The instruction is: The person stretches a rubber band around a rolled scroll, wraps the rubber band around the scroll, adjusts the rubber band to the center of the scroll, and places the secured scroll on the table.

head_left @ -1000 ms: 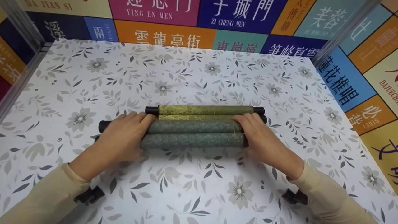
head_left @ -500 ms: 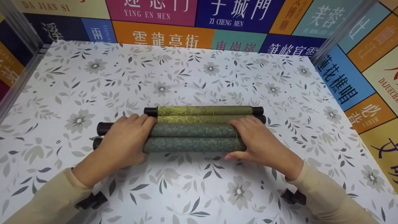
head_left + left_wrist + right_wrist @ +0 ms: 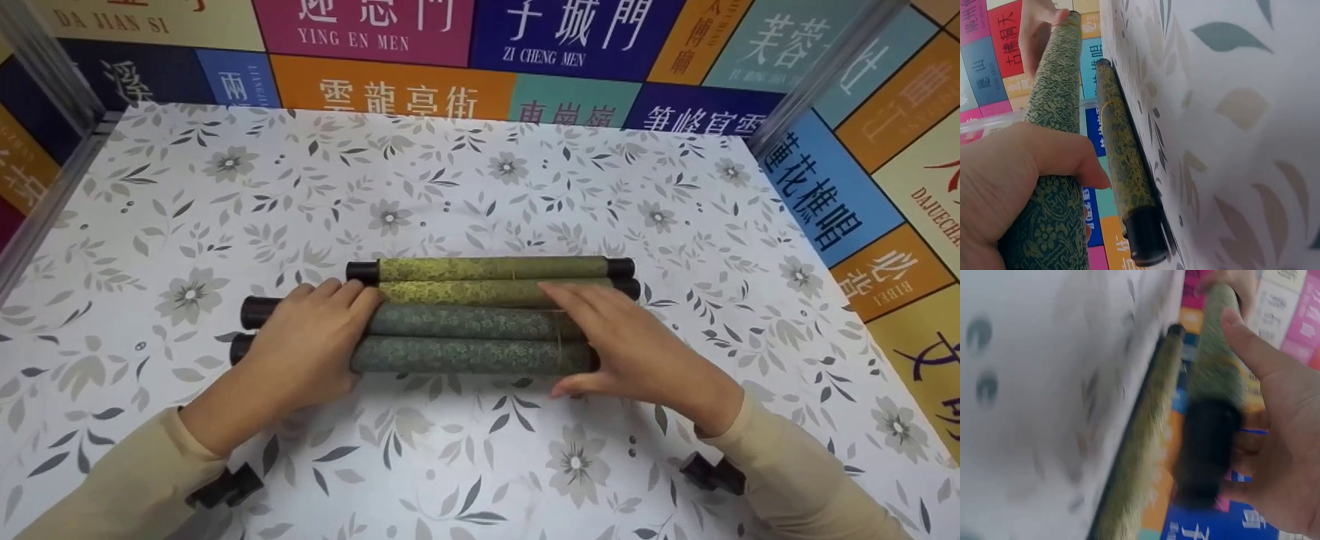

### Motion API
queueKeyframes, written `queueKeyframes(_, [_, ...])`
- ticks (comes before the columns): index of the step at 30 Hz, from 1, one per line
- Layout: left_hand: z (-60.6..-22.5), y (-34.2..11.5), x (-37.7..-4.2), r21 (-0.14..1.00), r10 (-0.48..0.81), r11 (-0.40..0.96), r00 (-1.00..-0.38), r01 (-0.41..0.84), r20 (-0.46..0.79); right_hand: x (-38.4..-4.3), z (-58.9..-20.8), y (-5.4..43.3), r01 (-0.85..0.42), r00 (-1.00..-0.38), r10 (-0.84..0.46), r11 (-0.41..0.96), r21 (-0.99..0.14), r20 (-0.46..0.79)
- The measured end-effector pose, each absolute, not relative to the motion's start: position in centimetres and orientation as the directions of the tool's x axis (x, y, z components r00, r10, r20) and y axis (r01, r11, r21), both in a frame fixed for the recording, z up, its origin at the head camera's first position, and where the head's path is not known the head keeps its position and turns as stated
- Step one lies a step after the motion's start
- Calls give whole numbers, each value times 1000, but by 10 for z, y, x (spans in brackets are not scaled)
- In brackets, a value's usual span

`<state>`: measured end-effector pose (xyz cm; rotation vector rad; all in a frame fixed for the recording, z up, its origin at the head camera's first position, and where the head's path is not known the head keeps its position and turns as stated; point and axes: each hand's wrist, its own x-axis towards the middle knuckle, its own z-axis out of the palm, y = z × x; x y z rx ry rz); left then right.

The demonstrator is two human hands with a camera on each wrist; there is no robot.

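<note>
Two green patterned hanging scrolls, an upper one (image 3: 465, 320) and a lower one (image 3: 465, 355), lie side by side with black end knobs. My left hand (image 3: 304, 345) grips them near their left ends; in the left wrist view its thumb (image 3: 1064, 151) wraps across a green scroll (image 3: 1053, 93). My right hand (image 3: 637, 337) is at their right ends, fingers stretched over the top and thumb apart below. In the right wrist view the right thumb (image 3: 1252, 349) is straight beside the scroll's black knob (image 3: 1207, 444). The green scrolls are raised off the table.
Two yellow-green scrolls, a rear one (image 3: 450, 269) and a front one (image 3: 450, 292), lie on the flowered tabletop (image 3: 480, 202) just behind the green pair. Panels with colourful lettering (image 3: 420, 94) stand at the back and sides. Each wrist wears a black mount (image 3: 225, 486).
The green scrolls have come slightly toward me, showing more of the front yellow-green scroll. The right hand has loosened, its thumb coming out and its fingers straightening. The left hand keeps its grip.
</note>
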<state>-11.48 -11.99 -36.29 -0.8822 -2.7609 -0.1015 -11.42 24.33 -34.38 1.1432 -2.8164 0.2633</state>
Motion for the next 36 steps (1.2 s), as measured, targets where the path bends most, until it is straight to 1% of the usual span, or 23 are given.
queueKeyframes(4, [-362, -125, -117, 27, 538, 832, -818, 554, 203, -117, -343, 256, -747, -660, -722, 661, -71, 209])
queueKeyframes(6, [-362, -125, -117, 50, 533, 833, -825, 550, 188, -118, -344, 259, -773, -621, -744, 633, -38, 245])
queueKeyframes(9, [-361, -126, -117, 74, 530, 832, -828, 549, 185, -120, -347, 257, -795, -580, -756, 606, -11, 304])
queueKeyframes(12, [-360, -126, -116, 82, 533, 828, -823, 555, 196, -119, -349, 253, -804, -556, -749, 595, -3, 362])
queueKeyframes(16, [-361, -126, -113, 76, 539, 822, -814, 565, 218, -115, -352, 244, -817, -532, -736, 576, -28, 419])
queueKeyframes(18, [-361, -123, -112, 59, 553, 813, -799, 580, 234, -113, -354, 238, -829, -519, -741, 558, -38, 426])
queueKeyframes(22, [-363, -116, -110, 20, 584, 794, -770, 608, 255, -109, -359, 227, -851, -484, -771, 524, -19, 414])
queueKeyframes(25, [-363, -113, -111, 21, 590, 788, -764, 616, 262, -109, -359, 225, -852, -487, -775, 523, -21, 403])
queueKeyframes(27, [-362, -113, -111, 36, 594, 782, -763, 622, 255, -110, -355, 228, -846, -500, -772, 532, -32, 392])
queueKeyframes(33, [-357, -119, -112, 103, 588, 774, -770, 625, 249, -116, -341, 245, -782, -598, -737, 622, -29, 317])
queueKeyframes(36, [-357, -121, -113, 109, 586, 773, -769, 625, 255, -119, -342, 252, -763, -624, -720, 645, -37, 304])
